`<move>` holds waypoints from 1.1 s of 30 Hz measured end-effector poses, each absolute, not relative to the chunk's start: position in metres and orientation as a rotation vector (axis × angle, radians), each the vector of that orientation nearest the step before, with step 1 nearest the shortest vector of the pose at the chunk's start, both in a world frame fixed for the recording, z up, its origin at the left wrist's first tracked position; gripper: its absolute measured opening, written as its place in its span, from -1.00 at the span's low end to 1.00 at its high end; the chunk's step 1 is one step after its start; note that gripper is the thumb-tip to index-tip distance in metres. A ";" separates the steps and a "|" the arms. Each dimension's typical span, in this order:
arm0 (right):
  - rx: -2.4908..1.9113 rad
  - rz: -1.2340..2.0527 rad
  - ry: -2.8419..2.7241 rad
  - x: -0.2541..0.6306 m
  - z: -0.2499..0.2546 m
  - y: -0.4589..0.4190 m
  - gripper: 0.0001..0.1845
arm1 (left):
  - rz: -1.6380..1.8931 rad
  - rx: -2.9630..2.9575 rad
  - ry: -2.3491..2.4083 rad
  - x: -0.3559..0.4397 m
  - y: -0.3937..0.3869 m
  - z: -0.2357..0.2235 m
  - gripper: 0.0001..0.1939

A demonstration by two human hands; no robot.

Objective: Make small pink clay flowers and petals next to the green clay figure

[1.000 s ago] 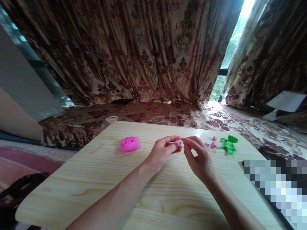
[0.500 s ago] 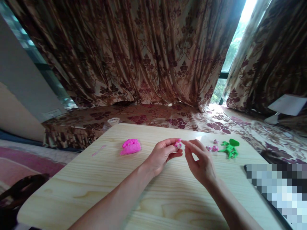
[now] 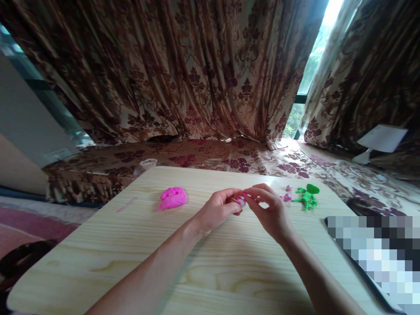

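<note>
My left hand (image 3: 218,208) is closed around a small white ball with pink spots (image 3: 241,202), which looks like modelling clay. Fingers partly hide the ball. The thumb and forefinger of my right hand (image 3: 267,208) are pinched together right at the ball, on a tiny bit of pink clay (image 3: 245,195). A larger lump of bright pink clay (image 3: 173,199) in a crinkled wrapping lies left of my hands. Just beyond my right hand sit a few small pink-and-white balls (image 3: 288,197), one partly covered by the hand. Beside them is a green clay figure (image 3: 307,197) with thin limbs.
A thin pink strip (image 3: 127,204) lies on the left of the pale wooden table (image 3: 203,271). A clear plastic cup (image 3: 146,165) stands past the far left edge. At the right edge is a dark-edged, pixelated flat object (image 3: 370,262). A white lamp (image 3: 382,138) stands behind.
My right hand has come closer to the left, and its fingertips now pinch at the ball. The whole view has shifted slightly, moving the table things left and up.
</note>
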State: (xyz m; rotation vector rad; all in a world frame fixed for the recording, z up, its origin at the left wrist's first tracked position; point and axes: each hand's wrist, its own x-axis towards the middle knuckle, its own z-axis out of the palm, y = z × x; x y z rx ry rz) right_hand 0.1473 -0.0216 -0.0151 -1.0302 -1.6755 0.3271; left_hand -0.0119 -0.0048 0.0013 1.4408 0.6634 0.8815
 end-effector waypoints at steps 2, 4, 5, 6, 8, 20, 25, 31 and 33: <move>-1.034 0.300 -1.688 0.148 -0.014 -0.022 -0.84 | 0.854 1.441 0.645 -0.012 -0.006 0.003 -0.71; -1.044 0.292 -1.666 0.148 -0.014 -0.021 -0.86 | 0.831 1.405 0.645 -0.013 -0.007 0.005 -0.69; -1.052 0.302 -1.636 0.149 -0.014 -0.021 -0.86 | 0.822 1.377 0.651 -0.014 -0.007 0.005 -0.67; -1.062 0.321 -1.593 0.149 -0.014 -0.020 -0.86 | 0.815 1.344 0.658 -0.014 -0.007 0.006 -0.65; -1.085 0.399 -1.475 0.152 -0.014 -0.018 -0.87 | 0.800 1.274 0.655 -0.016 -0.005 0.006 -0.63; -1.035 0.987 -1.085 0.150 -0.012 -0.018 -0.74 | 0.755 0.919 0.573 -0.020 0.008 -0.010 -0.74; -1.041 0.978 -1.135 0.148 -0.014 -0.019 -0.73 | 0.736 1.074 0.613 -0.016 0.001 -0.003 -0.80; -1.089 0.939 -1.272 0.145 -0.016 -0.020 -0.72 | 0.755 1.171 0.728 -0.015 0.000 -0.004 -0.75; -1.097 0.921 -1.338 0.144 -0.016 -0.021 -0.72 | 0.757 1.177 0.735 -0.016 0.001 -0.004 -0.74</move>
